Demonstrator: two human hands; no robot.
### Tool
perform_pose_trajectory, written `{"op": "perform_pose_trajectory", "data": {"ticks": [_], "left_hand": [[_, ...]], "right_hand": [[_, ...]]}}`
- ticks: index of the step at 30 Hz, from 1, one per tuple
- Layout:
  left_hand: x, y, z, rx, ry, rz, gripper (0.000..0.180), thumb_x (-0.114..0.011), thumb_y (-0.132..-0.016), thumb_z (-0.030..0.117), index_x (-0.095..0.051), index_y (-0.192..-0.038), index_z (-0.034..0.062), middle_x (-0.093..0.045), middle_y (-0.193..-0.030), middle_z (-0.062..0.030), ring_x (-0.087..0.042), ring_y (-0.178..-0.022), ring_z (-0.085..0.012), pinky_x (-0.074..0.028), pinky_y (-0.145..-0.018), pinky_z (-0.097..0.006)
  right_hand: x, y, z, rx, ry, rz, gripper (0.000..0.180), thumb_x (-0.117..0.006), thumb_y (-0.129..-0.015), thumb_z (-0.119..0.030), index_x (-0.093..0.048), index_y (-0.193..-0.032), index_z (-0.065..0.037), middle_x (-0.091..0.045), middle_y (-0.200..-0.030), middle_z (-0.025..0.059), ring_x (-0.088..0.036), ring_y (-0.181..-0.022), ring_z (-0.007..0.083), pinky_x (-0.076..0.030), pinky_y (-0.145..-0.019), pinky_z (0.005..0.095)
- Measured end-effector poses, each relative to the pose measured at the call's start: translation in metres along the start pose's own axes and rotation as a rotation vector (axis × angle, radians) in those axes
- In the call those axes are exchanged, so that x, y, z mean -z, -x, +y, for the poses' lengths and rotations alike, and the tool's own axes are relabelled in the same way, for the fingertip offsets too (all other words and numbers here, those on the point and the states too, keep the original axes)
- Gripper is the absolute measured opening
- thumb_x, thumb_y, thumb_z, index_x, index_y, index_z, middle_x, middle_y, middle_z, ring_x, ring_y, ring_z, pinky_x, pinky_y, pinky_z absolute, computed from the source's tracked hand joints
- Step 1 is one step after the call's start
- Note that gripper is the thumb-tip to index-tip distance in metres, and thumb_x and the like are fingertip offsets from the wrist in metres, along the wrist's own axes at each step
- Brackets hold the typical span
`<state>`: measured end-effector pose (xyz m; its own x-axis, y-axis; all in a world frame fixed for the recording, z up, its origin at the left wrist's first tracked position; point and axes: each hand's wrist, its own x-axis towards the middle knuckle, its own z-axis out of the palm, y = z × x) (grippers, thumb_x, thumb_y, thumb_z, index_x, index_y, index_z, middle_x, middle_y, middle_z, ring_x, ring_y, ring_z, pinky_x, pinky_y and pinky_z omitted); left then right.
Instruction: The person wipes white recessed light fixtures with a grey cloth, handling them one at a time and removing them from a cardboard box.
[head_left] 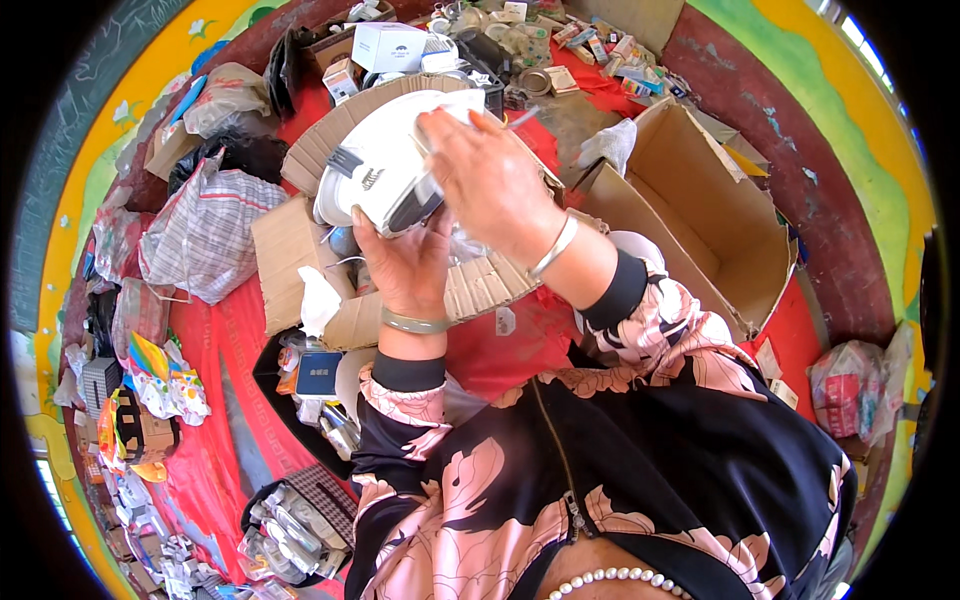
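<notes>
A white round downlight [385,140], with a coiled spring clip and a dark block on its side, is held tilted above an open cardboard box [475,290]. My left hand [410,262] grips it from below, thumb on the near side and fingers partly hidden behind it. My right hand [490,180] is closed against its right side, fingertips on the white surface; motion blurs this hand slightly. Inside the box, mostly hidden by my hands and arms, only bits of clear plastic and a cable show.
A large open carton [700,200] stands on the right. At left are a checked woven bag [215,230] and several plastic bags. A black bin of small packages [318,375] sits near my left forearm. White boxes [388,47] and assorted goods pile up at the back on red sheeting.
</notes>
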<state>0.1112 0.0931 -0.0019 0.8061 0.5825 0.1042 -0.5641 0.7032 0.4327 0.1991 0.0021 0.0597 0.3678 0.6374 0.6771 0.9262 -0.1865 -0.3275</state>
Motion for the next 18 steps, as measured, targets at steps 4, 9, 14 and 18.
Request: {"op": "perform_pose_trajectory", "data": {"ticks": [4, 9, 14, 18], "left_hand": [[0.002, 0.001, -0.001, 0.043, 0.054, -0.060, 0.069, -0.055, -0.087, 0.051, -0.033, -0.141, 0.0131, -0.039, -0.142, -0.0055, -0.038, -0.130, -0.0225, -0.029, -0.109, -0.038], [0.006, -0.003, 0.000, 0.035, 0.025, 0.031, 0.069, -0.058, -0.083, 0.054, -0.040, -0.135, 0.0114, -0.046, -0.135, -0.0087, -0.045, -0.123, -0.0268, -0.038, -0.102, -0.044], [0.011, -0.006, 0.008, 0.061, 0.016, 0.067, 0.075, -0.060, -0.082, 0.053, -0.037, -0.137, 0.0089, -0.042, -0.137, -0.0172, -0.040, -0.124, -0.0394, -0.036, -0.101, -0.055], [0.008, -0.006, 0.003, 0.173, -0.011, 0.059, 0.074, -0.059, -0.082, 0.054, -0.038, -0.136, 0.0093, -0.042, -0.136, -0.0177, -0.041, -0.123, -0.0407, -0.036, -0.102, -0.055]], "right_hand": [[-0.004, 0.006, -0.026, 0.233, 0.023, 0.051, 0.049, -0.051, -0.082, -0.011, -0.046, -0.128, 0.004, -0.047, -0.134, 0.0212, -0.042, -0.129, 0.0313, -0.027, -0.109, 0.0426], [0.000, 0.004, 0.005, 0.200, 0.094, -0.039, 0.052, -0.053, -0.074, -0.004, -0.048, -0.125, 0.004, -0.051, -0.130, 0.0177, -0.049, -0.122, 0.0273, -0.031, -0.107, 0.0431], [0.029, -0.018, 0.033, -0.088, -0.209, 0.159, 0.036, -0.056, -0.082, -0.010, -0.055, -0.117, -0.002, -0.066, -0.096, 0.0167, -0.063, -0.084, 0.0344, -0.051, -0.077, 0.0395], [0.043, -0.048, 0.028, 0.097, -0.291, 0.143, 0.029, -0.058, -0.084, -0.013, -0.060, -0.113, -0.006, -0.066, -0.091, 0.0176, -0.063, -0.080, 0.0350, -0.051, -0.072, 0.0402]]}}
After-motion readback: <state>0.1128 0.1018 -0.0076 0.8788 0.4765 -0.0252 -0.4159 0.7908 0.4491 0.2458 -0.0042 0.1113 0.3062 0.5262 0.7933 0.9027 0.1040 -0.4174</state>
